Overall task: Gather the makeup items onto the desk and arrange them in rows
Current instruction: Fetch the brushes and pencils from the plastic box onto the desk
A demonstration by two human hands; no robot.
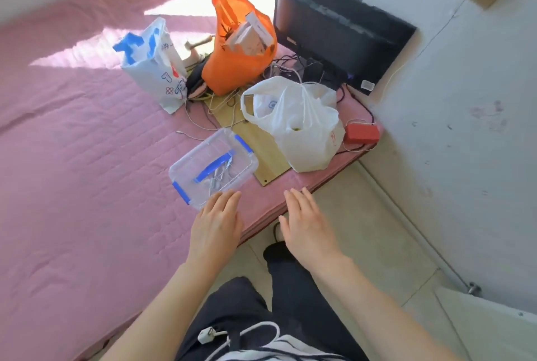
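"Clear box [213, 167], where is it?"
"On the pink bed [72, 157], near corner just at the left hand [216, 225]."
"And the hands?"
"Both flat, fingers straight, holding nothing; right hand [308, 224] alongside."

The pink bed [72, 134] lies bare to the left and near, giving wide room to pass. The clear plastic box [213, 164] sits just ahead of the left hand [216, 224] and bars that way. Ahead of the right hand [308, 224], a strip of wooden board [267, 157] shows between the box and the white plastic bag [302, 131]. Farther off, the orange bag [238, 64], blue-and-white bag [154, 64] and tangled cables [220, 105] crowd before the monitor [334, 26]. The wall [465, 99] closes the right.
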